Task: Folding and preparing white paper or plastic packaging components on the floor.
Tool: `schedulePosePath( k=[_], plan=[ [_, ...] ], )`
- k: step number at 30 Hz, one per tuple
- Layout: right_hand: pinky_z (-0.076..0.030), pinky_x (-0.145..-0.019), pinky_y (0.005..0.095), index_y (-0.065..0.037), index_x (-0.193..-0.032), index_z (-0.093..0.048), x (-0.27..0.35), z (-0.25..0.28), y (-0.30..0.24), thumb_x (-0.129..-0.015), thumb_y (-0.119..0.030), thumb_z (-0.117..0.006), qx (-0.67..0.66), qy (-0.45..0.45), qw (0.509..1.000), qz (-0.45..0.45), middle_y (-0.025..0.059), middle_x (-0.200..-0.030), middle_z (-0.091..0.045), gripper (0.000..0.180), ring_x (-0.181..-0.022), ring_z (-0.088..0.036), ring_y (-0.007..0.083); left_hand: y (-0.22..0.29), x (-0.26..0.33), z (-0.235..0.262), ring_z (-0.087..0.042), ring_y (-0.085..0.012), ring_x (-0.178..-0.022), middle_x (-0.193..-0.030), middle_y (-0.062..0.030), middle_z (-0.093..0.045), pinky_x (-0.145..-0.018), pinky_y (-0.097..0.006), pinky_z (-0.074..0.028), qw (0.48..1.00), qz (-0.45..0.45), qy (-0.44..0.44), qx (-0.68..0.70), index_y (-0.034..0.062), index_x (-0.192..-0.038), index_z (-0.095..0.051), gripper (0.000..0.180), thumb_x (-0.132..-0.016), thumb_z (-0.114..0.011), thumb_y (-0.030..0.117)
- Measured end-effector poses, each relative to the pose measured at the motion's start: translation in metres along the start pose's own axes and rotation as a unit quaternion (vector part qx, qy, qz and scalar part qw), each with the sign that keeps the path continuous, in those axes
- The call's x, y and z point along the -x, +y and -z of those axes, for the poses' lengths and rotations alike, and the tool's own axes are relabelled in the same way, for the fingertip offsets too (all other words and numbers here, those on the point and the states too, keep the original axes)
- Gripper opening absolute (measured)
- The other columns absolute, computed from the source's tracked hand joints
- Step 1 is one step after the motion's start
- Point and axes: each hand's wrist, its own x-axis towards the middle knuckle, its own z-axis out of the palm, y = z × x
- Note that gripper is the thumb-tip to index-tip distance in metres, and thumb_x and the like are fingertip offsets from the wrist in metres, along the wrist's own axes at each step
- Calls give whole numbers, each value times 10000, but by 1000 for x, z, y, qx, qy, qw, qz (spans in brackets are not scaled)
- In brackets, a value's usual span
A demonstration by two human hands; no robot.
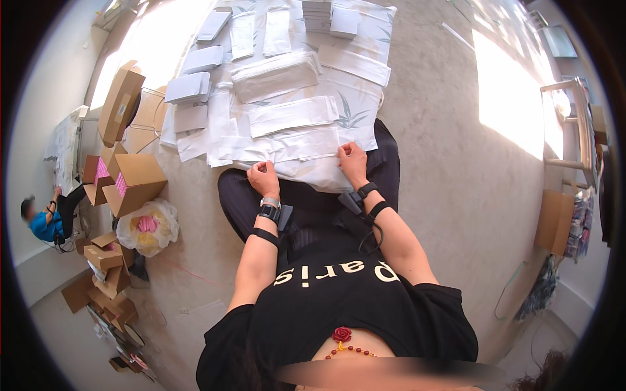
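A flat white plastic bag (301, 144) lies along the near edge of the cloth-covered table (365, 98). My left hand (264, 178) is closed in a pinch at its lower left part. At its right end my right hand (353, 161) is also closed, fingers curled against the bag. Just beyond is another flat white bag pile (293, 116). Farther back sits a thicker stack of white bags (277, 75). Stacks of white cards or thin boxes (188, 88) stand at the table's left side. What lies inside my fingertips is hard to make out.
Open cardboard boxes (138, 182), some with pink contents, stand on the floor at left beside a clear plastic sack (149, 227). A person in blue (47, 225) sits at far left. On the right are a wooden rack (567, 124) and a brown carton (555, 221).
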Motion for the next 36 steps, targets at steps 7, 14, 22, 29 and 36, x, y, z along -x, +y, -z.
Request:
schedulePosePath(
  k=[7, 14, 22, 29, 36],
  plan=[
    [-542, -547, 303, 10, -917, -691, 2, -1, 17, -929, -184, -702, 46, 9, 998, 38, 71, -721, -702, 194, -542, -665, 147, 0, 0, 15, -630, -244, -835, -960, -119, -619, -792, -373, -529, 999, -3, -28, 40, 2, -897, -694, 261, -854, -781, 244],
    [-553, -556, 318, 8, -916, -690, 1, -7, 24, -922, -183, -705, 71, 30, 995, 71, 83, -723, -699, 191, -555, -668, 162, -4, -2, 17, -632, -221, -814, -969, -95, -615, -789, -357, -531, 998, 5, -31, 45, 6, -898, -690, 244, -861, -787, 228],
    [-544, -680, 411, -8, -877, -669, 4, -4, 12, -898, -181, -709, 49, 24, 998, 32, 155, -752, -707, 179, -709, -709, 316, -12, -4, 14, -629, -218, -815, -967, -93, -618, -792, -357, -530, 998, 5, -31, 52, 7, -890, -689, 243, -855, -788, 227],
    [-548, -662, 410, -9, -871, -665, 5, -2, 8, -902, -174, -697, 44, 20, 999, 26, 151, -727, -704, 171, -669, -711, 309, -10, -4, 13, -624, -205, -838, -964, -92, -636, -800, -350, -521, 999, 14, -32, 41, 0, -904, -700, 280, -845, -815, 249],
    [-552, -661, 408, -10, -876, -661, 5, -2, 6, -901, -164, -690, 52, 15, 998, 23, 151, -726, -706, 159, -661, -715, 302, -11, -4, 14, -634, -222, -806, -959, -96, -621, -788, -358, -532, 999, -1, -30, 38, 11, -890, -687, 255, -844, -797, 237]
  ],
)
